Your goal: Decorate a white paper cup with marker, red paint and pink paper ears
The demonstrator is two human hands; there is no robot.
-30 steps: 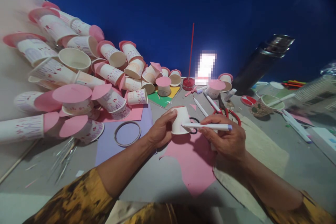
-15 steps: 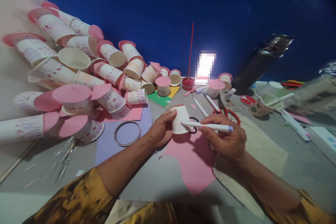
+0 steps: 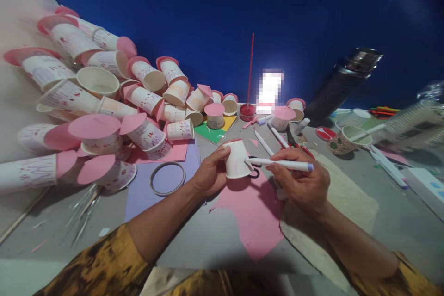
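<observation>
A white paper cup (image 3: 237, 161), bottom side up and slightly tilted, is gripped by my left hand (image 3: 214, 171) along its left side. Faint purple marking shows on its wall. My right hand (image 3: 303, 180) holds a white marker (image 3: 289, 164) with a purple end. The marker's tip meets or nearly meets the cup's right side; I cannot tell whether it touches. Below the cup lies a cut sheet of pink paper (image 3: 256, 222). The black handle loops of scissors (image 3: 255, 173) show just behind the cup.
Decorated paper cups with pink paper tops (image 3: 95, 126) crowd the left side. A grey ring (image 3: 168, 193) rests on purple paper (image 3: 138, 203). Several markers lie behind my right hand. A dark flask (image 3: 342, 85) and stacked cups (image 3: 412, 122) stand at the right.
The marker tip has shifted right and slightly up on the cup, and my right hand has moved a little right. A faint purple mark now shows on the cup's wall.
</observation>
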